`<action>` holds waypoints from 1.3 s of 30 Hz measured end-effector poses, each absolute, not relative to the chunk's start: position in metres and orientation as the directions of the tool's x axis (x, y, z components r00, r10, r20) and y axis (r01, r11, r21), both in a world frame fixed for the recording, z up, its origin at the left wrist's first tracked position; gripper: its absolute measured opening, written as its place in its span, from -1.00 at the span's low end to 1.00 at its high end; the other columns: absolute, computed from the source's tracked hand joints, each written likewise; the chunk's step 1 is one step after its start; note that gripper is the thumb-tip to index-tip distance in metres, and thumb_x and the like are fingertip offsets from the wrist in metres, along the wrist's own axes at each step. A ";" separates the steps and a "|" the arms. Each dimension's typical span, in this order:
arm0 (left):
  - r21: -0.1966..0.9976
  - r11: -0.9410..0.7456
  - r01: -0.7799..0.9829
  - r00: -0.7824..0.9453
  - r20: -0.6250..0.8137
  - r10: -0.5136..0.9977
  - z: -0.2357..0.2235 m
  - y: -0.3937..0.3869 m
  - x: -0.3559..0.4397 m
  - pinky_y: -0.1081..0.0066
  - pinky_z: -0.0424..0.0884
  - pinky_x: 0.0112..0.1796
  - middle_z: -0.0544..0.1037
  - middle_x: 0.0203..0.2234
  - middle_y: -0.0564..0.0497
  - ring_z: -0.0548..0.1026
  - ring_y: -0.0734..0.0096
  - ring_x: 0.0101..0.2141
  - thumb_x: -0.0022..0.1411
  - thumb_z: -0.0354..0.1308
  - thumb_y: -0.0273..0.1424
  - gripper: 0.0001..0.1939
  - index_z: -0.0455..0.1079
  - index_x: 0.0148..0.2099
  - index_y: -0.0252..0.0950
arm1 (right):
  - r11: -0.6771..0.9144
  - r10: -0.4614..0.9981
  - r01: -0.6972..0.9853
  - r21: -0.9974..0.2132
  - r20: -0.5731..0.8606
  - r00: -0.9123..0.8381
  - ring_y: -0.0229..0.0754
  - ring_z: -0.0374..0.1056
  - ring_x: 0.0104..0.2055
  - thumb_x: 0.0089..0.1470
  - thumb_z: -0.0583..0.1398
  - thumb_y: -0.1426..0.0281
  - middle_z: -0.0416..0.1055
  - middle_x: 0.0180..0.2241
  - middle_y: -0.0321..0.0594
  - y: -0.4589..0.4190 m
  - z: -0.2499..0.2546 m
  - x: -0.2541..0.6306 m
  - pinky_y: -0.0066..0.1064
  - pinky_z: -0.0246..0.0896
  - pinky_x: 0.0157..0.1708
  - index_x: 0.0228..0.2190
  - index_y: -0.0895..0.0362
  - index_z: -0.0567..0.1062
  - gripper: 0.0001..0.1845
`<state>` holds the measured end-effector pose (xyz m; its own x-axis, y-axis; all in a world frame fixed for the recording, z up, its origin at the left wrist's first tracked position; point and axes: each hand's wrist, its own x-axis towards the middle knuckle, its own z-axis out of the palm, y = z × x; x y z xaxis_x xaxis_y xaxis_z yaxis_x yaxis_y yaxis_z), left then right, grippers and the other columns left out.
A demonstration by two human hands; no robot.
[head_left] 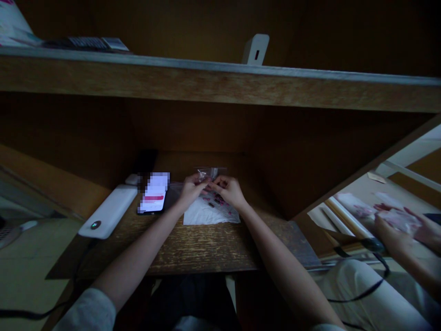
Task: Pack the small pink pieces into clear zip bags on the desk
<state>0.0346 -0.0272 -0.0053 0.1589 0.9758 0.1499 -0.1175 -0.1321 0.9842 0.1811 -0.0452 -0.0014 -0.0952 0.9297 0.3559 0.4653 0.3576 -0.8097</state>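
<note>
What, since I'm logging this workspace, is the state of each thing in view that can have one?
Phone: lit.
White elongated device: green light showing.
White sheet: spread out, small pieces on it.
Clear plastic bag: held; open or sealed, cannot tell.
Left hand: closed at the bag.
Right hand: likewise.
White box: upright.
Co-worker's plastic bag: held.

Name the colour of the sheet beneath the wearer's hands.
The sheet is white, best seen in the head view.

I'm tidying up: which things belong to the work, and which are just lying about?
Likely in use:
clear plastic bag
small pink and dark pieces
white sheet

Seemingly just lying about:
phone
long white device
white box on the shelf
</note>
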 end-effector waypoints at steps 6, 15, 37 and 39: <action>0.986 -0.102 -0.131 0.174 0.124 0.977 -0.005 -0.026 0.031 0.49 0.39 -0.57 0.53 -0.55 -0.01 0.47 0.44 -0.58 -0.10 0.28 -0.32 -0.81 0.47 -0.42 -0.35 | 0.357 0.934 0.414 -0.837 0.329 -0.139 -0.35 -0.02 -0.64 -0.07 0.19 0.14 0.17 -0.70 -0.36 -0.044 -0.004 0.182 -0.48 -0.22 -0.64 -0.58 0.16 0.44 -0.68; 0.889 -0.371 0.268 -0.026 0.391 0.920 -0.005 -0.023 0.025 0.45 0.35 -0.42 0.54 -0.56 0.04 0.47 0.38 -0.50 -0.12 0.19 -0.52 -0.94 0.46 -0.51 -0.27 | 0.373 0.927 0.388 -0.843 0.355 -0.121 -0.32 0.06 -0.59 0.01 0.11 0.22 0.20 -0.64 -0.34 -0.049 0.001 0.176 -0.48 -0.12 -0.58 -0.59 0.15 0.39 -0.71; 0.925 -0.146 -0.350 -0.097 0.120 0.988 0.002 -0.019 0.020 0.55 0.41 -0.55 0.52 -0.45 0.02 0.43 0.57 -0.60 -0.05 0.27 -0.20 -0.66 0.39 -0.27 -0.33 | 0.347 0.934 0.117 -0.931 0.355 0.051 -0.23 0.29 -0.35 -0.06 0.13 0.36 0.42 -0.32 -0.18 -0.038 -0.001 0.179 -0.40 0.16 -0.32 -0.25 0.15 0.47 -0.72; 0.916 -0.151 -0.372 -0.103 0.121 0.987 0.002 -0.019 0.018 0.56 0.41 -0.54 0.51 -0.46 0.02 0.44 0.58 -0.58 -0.03 0.26 -0.21 -0.68 0.39 -0.29 -0.34 | 0.322 0.945 0.059 -0.945 0.325 0.038 -0.27 0.25 -0.43 -0.08 0.15 0.34 0.40 -0.39 -0.23 -0.038 -0.002 0.179 -0.44 0.13 -0.41 -0.20 0.13 0.47 -0.66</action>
